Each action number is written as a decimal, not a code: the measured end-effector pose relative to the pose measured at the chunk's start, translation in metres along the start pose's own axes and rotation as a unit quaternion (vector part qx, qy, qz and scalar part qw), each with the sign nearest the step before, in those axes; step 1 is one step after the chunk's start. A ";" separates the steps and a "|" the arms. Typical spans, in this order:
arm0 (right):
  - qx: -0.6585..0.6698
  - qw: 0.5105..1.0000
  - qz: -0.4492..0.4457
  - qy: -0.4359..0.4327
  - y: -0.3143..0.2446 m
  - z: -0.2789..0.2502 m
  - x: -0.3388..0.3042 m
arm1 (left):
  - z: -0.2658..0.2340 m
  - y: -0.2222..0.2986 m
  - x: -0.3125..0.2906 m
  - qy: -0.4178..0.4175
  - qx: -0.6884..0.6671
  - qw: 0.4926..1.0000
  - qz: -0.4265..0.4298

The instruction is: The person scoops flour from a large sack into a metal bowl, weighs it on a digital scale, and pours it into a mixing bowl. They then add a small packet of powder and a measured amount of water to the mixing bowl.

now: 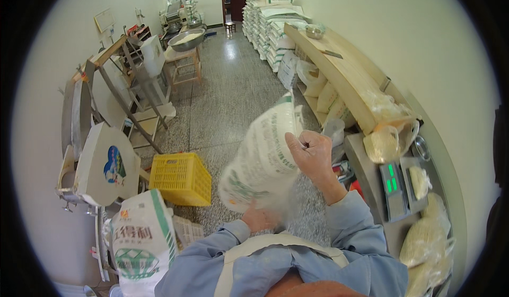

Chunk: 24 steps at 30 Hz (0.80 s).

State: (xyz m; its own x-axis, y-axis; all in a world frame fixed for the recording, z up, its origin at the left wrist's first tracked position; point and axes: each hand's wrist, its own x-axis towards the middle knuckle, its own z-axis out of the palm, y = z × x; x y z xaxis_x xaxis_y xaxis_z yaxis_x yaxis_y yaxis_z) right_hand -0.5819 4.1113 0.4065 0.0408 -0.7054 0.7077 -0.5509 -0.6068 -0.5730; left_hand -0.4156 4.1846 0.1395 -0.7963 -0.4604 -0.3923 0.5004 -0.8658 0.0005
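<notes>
A white woven sack (pixel 260 159) with green print hangs tilted in front of me, its lower part smeared by motion. My right hand (pixel 313 154) is closed in a fist round the sack's upper right edge. At the sack's lower end is my left hand (pixel 261 218), pressed against it; its fingers are partly hidden and blurred. Both of my arms wear light blue sleeves, and a pale apron covers my chest.
A yellow plastic crate (pixel 180 178) stands on the floor to the left, behind another printed sack (pixel 140 244). On the right are a digital scale (pixel 393 191), bags of noodles (pixel 427 238) and a long wooden counter (pixel 350 80). Stacked sacks (pixel 270 27) line the far wall.
</notes>
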 end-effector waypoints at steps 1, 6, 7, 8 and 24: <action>0.009 1.000 0.005 0.004 0.015 -0.002 0.018 | 0.011 0.017 0.014 -0.010 -0.024 0.997 0.070; 0.109 0.991 0.072 0.016 0.082 0.017 0.103 | 0.061 0.132 0.042 0.050 -0.141 0.918 0.368; 0.124 0.990 0.075 0.005 0.096 0.026 0.119 | 0.067 0.157 0.044 0.042 -0.171 0.902 0.395; 0.137 0.987 0.078 -0.006 0.110 0.037 0.136 | 0.071 0.183 0.046 0.033 -0.200 0.884 0.421; 0.091 0.961 0.262 -0.005 0.383 0.168 0.325 | 0.154 0.591 0.153 -0.011 0.032 0.762 0.647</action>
State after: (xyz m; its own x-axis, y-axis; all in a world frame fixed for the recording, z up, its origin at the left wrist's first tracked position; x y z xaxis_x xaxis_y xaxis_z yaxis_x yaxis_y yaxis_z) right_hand -0.6394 3.5882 0.3479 -0.1941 -0.9340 0.2998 -0.3427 -0.2218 -0.9129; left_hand -0.2941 3.5722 0.2212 0.3440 -0.9389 -0.0095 0.8539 0.3086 0.4191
